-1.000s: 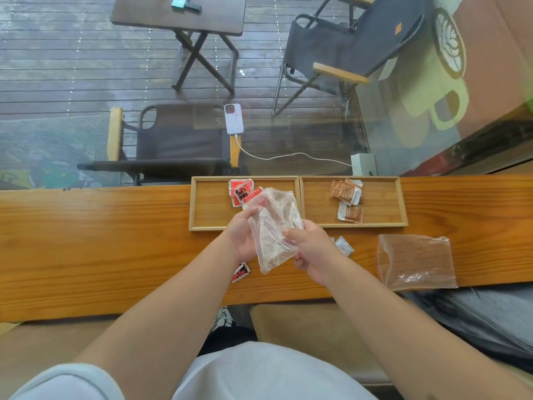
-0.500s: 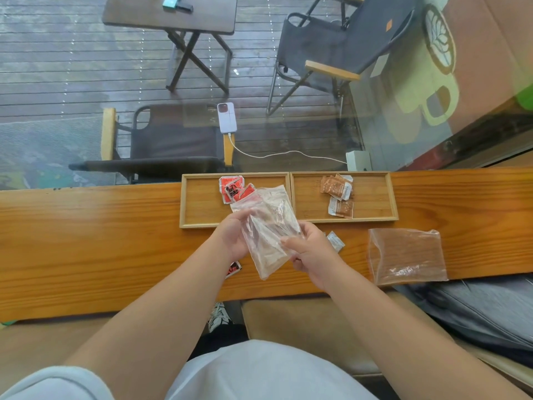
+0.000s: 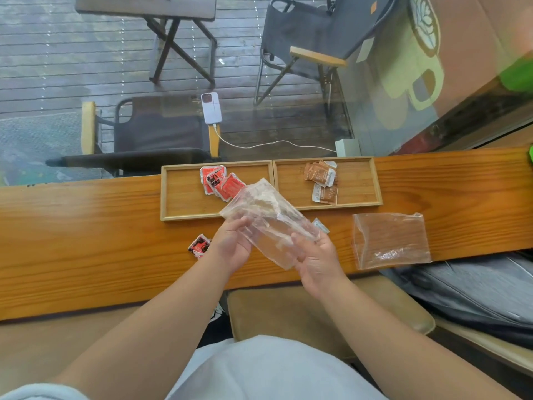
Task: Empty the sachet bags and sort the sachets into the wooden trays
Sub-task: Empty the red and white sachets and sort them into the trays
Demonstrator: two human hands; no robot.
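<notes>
Head view: a wooden bench (image 3: 86, 241) runs across the frame, seen from above, with both bare arms reaching over its near edge.
Loose red sachet (image 3: 199, 246): flat on the bench near the near edge, just beside the left wrist.
Left tray (image 3: 178, 197): at the far edge of the bench, holding a small pile of red sachets (image 3: 220, 183) in its right half.
Left hand (image 3: 232, 245): fingers closed on the left side of a clear sachet bag (image 3: 268, 220), held above the bench.
Clear sachet bag: tilted, its far end over the join of the two trays; whether anything is inside it cannot be told through the crumpled plastic.
Right hand (image 3: 314, 255): fingers pinched on the bag's near right part.
White sachet (image 3: 320, 226): on the bench just beyond the right hand, partly hidden by the bag.
Right tray (image 3: 360, 183): touching the left tray side by side, with brown sachets (image 3: 321, 180) piled in its middle.
Second clear bag (image 3: 390, 241): lying flat on the bench, right of the hands, reaching the near edge.
</notes>
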